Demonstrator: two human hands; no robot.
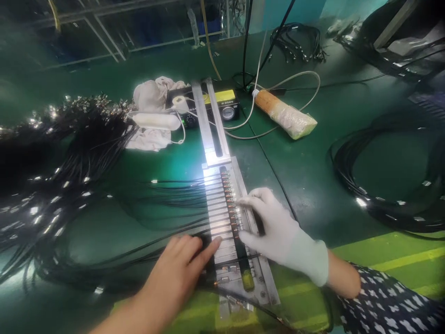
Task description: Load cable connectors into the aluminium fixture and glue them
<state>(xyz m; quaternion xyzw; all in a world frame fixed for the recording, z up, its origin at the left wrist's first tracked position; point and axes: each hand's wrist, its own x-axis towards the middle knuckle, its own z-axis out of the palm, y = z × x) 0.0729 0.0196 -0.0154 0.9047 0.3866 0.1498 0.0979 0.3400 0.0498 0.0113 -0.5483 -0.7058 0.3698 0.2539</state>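
Note:
A slotted metal fixture point(218, 222) lies lengthwise on the table, with several black cables point(187, 201) set side by side across it. Their stripped ends point(233, 214) show coloured wires over a dark channel. My left hand point(175, 264), bare, is curled at the fixture's left edge around a black cable, its thumb stretched out onto the slots. The grip underneath is partly hidden. My right hand point(278, 232), in a white glove, is at the right side of the channel. Its thumb and fingers are apart near the wire ends, with nothing visible between them.
A large bundle of black cables point(79, 153) covers the left side. Behind the fixture are a black control box point(227, 111), a white handpiece point(156, 121) on cloth and a wrapped wooden-handled tool point(287, 116). Coiled cables point(347, 185) lie at right.

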